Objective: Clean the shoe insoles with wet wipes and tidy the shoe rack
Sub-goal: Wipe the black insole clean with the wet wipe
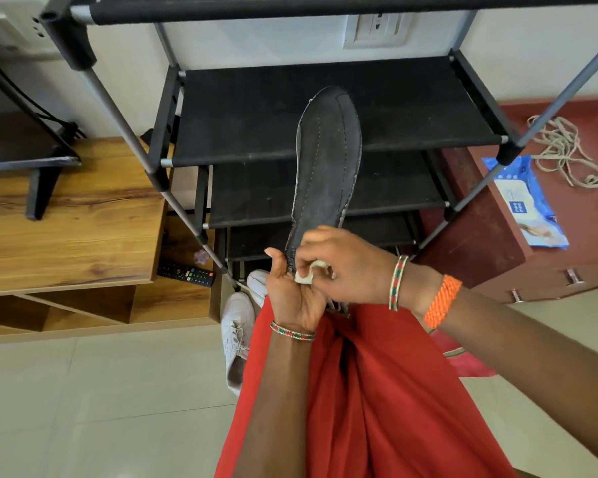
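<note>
Two hands at the insole's heel end: left hand [290, 294] gripping the dark insole [325, 167], fingers curled round its heel; right hand [339, 267] fingers pinching a wet wipe [308, 274] against it. Insole upright before the black shoe rack [290, 112]. Wipes pack [529, 205] right of the rack; white sneakers [237, 332] at its foot.

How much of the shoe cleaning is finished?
Done: the black fabric shoe rack shelves in view hold no shoes. In hand: left hand holds the dark grey insole; right hand pinches a white wet wipe at its heel. Left: white sneakers wait on the floor.
</note>
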The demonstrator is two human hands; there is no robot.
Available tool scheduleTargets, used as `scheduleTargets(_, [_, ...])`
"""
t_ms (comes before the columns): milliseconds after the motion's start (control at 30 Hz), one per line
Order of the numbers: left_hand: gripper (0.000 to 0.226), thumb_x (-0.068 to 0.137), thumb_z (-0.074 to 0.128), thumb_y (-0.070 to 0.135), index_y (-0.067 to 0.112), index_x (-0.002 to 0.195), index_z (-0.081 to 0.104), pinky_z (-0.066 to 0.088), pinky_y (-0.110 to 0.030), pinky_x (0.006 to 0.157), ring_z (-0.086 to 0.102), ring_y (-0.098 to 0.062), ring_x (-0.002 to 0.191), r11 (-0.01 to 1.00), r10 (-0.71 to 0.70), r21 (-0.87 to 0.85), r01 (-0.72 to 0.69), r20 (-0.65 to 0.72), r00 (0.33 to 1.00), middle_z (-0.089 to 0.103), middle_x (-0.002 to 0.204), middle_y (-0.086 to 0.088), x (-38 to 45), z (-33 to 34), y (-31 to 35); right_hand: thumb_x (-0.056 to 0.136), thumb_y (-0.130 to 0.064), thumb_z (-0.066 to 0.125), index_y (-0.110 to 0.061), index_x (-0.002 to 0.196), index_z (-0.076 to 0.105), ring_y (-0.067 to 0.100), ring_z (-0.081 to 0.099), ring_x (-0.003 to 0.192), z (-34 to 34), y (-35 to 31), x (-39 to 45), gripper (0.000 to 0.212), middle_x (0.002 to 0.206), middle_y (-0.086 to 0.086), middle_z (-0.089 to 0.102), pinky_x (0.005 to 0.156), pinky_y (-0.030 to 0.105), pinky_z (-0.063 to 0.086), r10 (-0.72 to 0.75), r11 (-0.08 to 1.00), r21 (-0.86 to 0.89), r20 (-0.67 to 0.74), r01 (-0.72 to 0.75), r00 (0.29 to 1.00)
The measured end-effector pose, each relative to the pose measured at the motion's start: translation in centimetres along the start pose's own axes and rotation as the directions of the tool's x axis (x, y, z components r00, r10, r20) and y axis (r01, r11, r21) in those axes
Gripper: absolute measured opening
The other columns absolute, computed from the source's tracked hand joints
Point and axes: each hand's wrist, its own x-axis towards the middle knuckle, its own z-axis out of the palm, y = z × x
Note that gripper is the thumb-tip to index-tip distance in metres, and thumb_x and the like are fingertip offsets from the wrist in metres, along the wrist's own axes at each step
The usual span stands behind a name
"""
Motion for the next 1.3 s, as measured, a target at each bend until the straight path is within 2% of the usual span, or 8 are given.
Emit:
scheduleTargets(267, [0.065,0.081,0.064,0.034,0.000,0.133,0.047,0.044,-0.045,0.100,0.058,-0.031,0.116,0.998,0.021,-0.054,-0.022,-0.013,1.000,0.052,0.134,-0.019,-0.1,0.9,0.3,0.077,0.003,0.055,-0.012,0.080,0.059,0.016,0.048,0.085,-2.9,5.2,2.7,0.015,0.086,0.000,0.050,0.071,0.029,0.043,0.198,0.972,-0.067,-0.268,-0.223,0.943])
scheduleTargets(333, [0.072,0.064,0.081,0.015,0.005,0.128,0.051,0.046,-0.044,0.099,0.056,-0.032,0.117,0.999,0.008,-0.043,-0.006,0.037,0.999,0.055,0.131,-0.017,-0.2,0.7,0.6,0.075,0.005,0.056,-0.013,0.079,0.058,0.016,0.049,0.082,-2.5,5.1,2.9,0.018,0.085,0.000,0.052,0.070,0.031,0.046,0.203,0.976,-0.019,-0.292,-0.218,0.935])
scheduleTargets(433, [0.053,0.058,0.068,0.002,0.004,0.110,0.058,0.047,-0.042,0.097,0.055,-0.031,0.111,0.997,-0.071,-0.020,0.072,0.051,0.996,0.056,0.120,-0.014,-0.5,0.4,1.9,0.070,0.008,0.055,-0.013,0.074,0.059,0.015,0.052,0.076,-1.7,3.8,2.0,0.021,0.081,0.001,0.055,0.067,0.026,0.044,0.138,0.990,0.060,-0.253,-0.127,0.958])
scheduleTargets(533, [0.017,0.081,0.053,0.012,0.001,0.091,0.060,0.056,-0.025,0.074,0.066,-0.017,0.081,0.996,-0.009,0.087,0.015,-0.064,0.998,0.070,0.086,-0.007,0.0,-0.2,2.7,0.065,0.009,0.054,-0.011,0.069,0.063,0.010,0.051,0.073,-1.0,2.5,0.3,0.023,0.079,-0.002,0.057,0.066,0.014,0.038,0.083,0.991,0.116,-0.154,-0.066,0.985])
scheduleTargets(700, [0.072,0.081,0.046,0.061,0.005,0.125,0.056,0.049,-0.038,0.095,0.060,-0.029,0.110,0.975,-0.116,0.196,0.103,0.059,0.991,0.052,0.128,-0.015,-0.2,2.5,1.9,0.070,0.006,0.055,-0.012,0.070,0.062,0.005,0.051,0.079,1.1,1.5,-1.8,0.019,0.081,-0.005,0.056,0.076,0.023,0.043,0.069,0.993,0.099,-0.062,-0.063,0.996])
scheduleTargets(1000, [0.034,0.078,0.045,0.025,0.007,0.082,0.074,0.056,-0.024,0.070,0.068,-0.016,0.076,0.980,-0.017,0.200,0.000,0.086,0.996,0.071,0.083,-0.007,-0.8,2.0,1.8,0.075,0.005,0.056,-0.011,0.082,0.059,0.017,0.048,0.084,-0.5,1.5,0.3,0.018,0.086,0.001,0.054,0.070,0.031,0.043,0.140,0.985,-0.054,-0.286,-0.162,0.948])
scheduleTargets(1200, [0.051,0.089,0.038,0.038,0.006,0.081,0.076,0.058,-0.025,0.070,0.070,-0.017,0.078,0.992,0.007,0.128,0.003,-0.077,0.997,0.072,0.086,-0.007,-0.8,2.0,1.9,0.076,-0.002,0.060,-0.014,0.082,0.061,0.014,0.052,0.082,1.2,0.0,-1.6,0.014,0.084,-0.002,0.057,0.070,0.032,0.048,0.130,0.992,0.020,-0.192,-0.128,0.973])
scheduleTargets(1300, [0.053,0.089,0.039,0.043,0.002,0.090,0.073,0.056,-0.029,0.073,0.070,-0.021,0.080,0.992,-0.046,0.111,0.053,-0.063,0.997,0.071,0.090,-0.011,-1.2,2.3,1.4,0.077,0.001,0.059,-0.011,0.083,0.062,0.020,0.053,0.083,-0.1,0.8,-0.1,0.013,0.085,0.003,0.058,0.072,0.035,0.047,0.126,0.988,-0.050,-0.293,-0.147,0.948])
